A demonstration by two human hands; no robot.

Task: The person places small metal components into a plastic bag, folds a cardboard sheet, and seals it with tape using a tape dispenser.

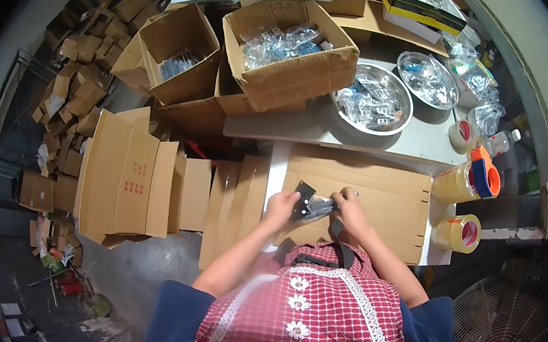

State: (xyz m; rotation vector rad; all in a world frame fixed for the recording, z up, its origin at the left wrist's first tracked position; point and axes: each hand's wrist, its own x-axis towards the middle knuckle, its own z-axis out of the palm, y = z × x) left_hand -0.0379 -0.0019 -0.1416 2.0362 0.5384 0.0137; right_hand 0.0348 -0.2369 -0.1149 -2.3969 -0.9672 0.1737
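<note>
In front of my chest, my left hand (279, 210) is closed on a flat black plate (303, 199) with small holes in it. A small clear plastic bag (318, 209) lies against the plate and reaches across to my right hand (351, 212). The fingers of that hand are pinched on the bag's far end, where something dark shows. Whether the plate is partly inside the bag I cannot tell. Both hands are above a flat brown cardboard sheet (382, 184) with slots along its right edge.
Rolls of clear tape (458, 233) and an orange-and-blue tape dispenser (484, 173) stand at the right. Behind are steel bowls (369, 129) of bagged parts and an open carton (285, 80). Another open carton (126, 177) stands left; a fan (497, 335) is at lower right.
</note>
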